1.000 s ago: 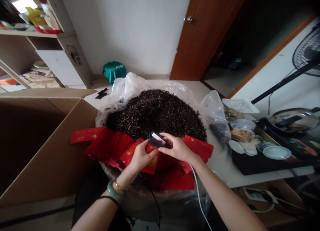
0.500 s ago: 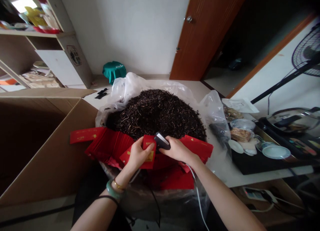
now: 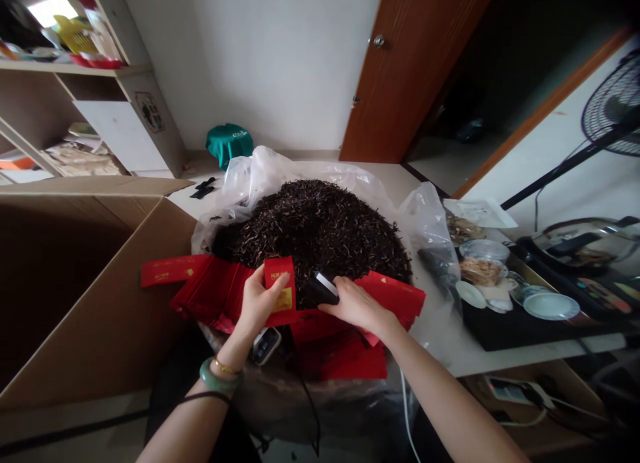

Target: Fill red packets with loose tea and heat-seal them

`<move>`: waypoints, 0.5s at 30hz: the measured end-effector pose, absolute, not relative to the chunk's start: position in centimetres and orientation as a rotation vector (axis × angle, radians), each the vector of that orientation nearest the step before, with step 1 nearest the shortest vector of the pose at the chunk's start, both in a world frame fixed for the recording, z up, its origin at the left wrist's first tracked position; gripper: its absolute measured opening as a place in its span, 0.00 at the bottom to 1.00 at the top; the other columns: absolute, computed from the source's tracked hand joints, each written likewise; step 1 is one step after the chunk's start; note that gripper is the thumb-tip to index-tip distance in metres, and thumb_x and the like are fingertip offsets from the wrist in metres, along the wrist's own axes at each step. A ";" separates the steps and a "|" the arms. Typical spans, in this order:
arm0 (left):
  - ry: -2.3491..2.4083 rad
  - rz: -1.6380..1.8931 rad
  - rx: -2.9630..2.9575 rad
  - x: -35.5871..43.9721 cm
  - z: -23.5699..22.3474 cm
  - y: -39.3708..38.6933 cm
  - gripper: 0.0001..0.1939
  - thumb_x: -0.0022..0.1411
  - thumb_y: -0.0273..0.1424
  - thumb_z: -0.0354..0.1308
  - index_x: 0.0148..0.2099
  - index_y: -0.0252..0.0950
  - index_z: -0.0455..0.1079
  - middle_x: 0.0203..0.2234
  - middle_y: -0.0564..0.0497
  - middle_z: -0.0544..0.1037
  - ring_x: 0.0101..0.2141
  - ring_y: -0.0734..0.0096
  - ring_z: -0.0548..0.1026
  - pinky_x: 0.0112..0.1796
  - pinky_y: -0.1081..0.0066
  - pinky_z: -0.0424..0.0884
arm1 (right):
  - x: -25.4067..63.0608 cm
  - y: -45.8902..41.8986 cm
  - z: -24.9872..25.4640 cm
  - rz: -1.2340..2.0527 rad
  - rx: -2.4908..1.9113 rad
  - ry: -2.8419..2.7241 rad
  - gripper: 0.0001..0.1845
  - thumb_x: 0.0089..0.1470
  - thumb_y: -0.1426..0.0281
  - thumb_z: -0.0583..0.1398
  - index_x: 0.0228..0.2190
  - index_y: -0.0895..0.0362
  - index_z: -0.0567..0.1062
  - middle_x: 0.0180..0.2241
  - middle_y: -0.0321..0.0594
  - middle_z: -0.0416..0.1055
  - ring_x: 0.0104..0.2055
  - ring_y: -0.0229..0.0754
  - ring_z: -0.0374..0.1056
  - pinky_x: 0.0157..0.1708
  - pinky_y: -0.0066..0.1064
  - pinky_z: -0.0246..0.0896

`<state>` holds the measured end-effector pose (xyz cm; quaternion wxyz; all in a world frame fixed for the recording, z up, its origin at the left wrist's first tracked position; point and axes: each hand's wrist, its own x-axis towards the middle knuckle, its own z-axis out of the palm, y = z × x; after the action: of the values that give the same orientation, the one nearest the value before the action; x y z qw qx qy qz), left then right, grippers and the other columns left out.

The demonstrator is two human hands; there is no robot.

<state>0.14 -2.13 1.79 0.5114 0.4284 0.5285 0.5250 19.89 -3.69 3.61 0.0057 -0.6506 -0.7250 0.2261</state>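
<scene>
My left hand (image 3: 257, 299) is closed on a red packet (image 3: 280, 303) with gold print, thumb across its front. A small black handheld device (image 3: 320, 289) with a white strip is gripped in my right hand (image 3: 357, 306), just right of the packet and apart from it. Behind both hands, a large heap of dark dried tea leaves (image 3: 325, 229) lies in a clear plastic bag (image 3: 270, 166). More red packets (image 3: 215, 289) are fanned out at the left. Others (image 3: 395, 293) lie beyond my right wrist, and some (image 3: 345, 359) below my hands.
An open cardboard box (image 3: 115, 296) stands at the left. On the right are a black tray (image 3: 505, 333), a clear tub (image 3: 483, 263) and a pale bowl (image 3: 553, 305). A white cable (image 3: 406, 409) hangs beneath my right forearm. Near my left wrist sits a small screened device (image 3: 267, 346).
The black device and red packet, together one second ago, have come apart. My left hand has carried the packet left; the device stays near the middle in my right hand.
</scene>
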 end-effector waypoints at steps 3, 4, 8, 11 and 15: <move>1.245 1.296 0.953 -0.2 2.1 -2.1 0.25 0.43 0.43 0.68 0.38 0.31 0.72 0.27 0.50 0.79 0.25 0.68 0.76 0.27 0.71 0.73 | 19.3 -4.2 4.6 0.648 -2.122 -2.318 0.21 0.53 0.60 0.63 0.42 0.62 0.70 0.44 0.57 0.72 0.46 0.58 0.72 0.41 0.37 0.64; 1.238 1.311 0.929 -0.3 2.2 -2.1 0.25 0.42 0.43 0.68 0.38 0.31 0.72 0.27 0.50 0.79 0.24 0.69 0.76 0.27 0.71 0.73 | 19.1 -4.3 4.7 0.631 -2.136 -2.337 0.21 0.53 0.60 0.63 0.43 0.62 0.70 0.44 0.57 0.72 0.46 0.58 0.72 0.40 0.37 0.65; 1.248 1.465 0.806 -1.3 3.1 -1.7 0.23 0.40 0.40 0.70 0.36 0.31 0.71 0.25 0.52 0.78 0.22 0.70 0.75 0.26 0.72 0.73 | 18.9 -4.5 4.9 0.549 -2.162 -2.408 0.22 0.55 0.58 0.61 0.44 0.62 0.70 0.44 0.56 0.72 0.46 0.58 0.72 0.39 0.37 0.65; 1.278 1.674 0.612 -2.7 4.4 -1.2 0.19 0.40 0.37 0.69 0.33 0.33 0.70 0.22 0.56 0.77 0.21 0.73 0.74 0.26 0.72 0.73 | 18.9 -4.7 4.8 0.433 -2.177 -2.445 0.22 0.55 0.59 0.61 0.46 0.62 0.69 0.45 0.54 0.71 0.46 0.57 0.72 0.39 0.38 0.66; 1.251 1.926 0.368 -5.1 5.9 -0.5 0.09 0.46 0.31 0.65 0.29 0.35 0.68 0.22 0.57 0.75 0.22 0.76 0.74 0.29 0.74 0.75 | 18.5 -5.1 4.7 0.238 -2.083 -2.471 0.21 0.57 0.65 0.60 0.51 0.59 0.67 0.47 0.52 0.69 0.47 0.54 0.70 0.39 0.36 0.66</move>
<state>-5.12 -0.54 5.92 0.3967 0.1451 0.4938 0.7601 18.52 -5.11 4.65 -0.0494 -0.6420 -0.7616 0.0734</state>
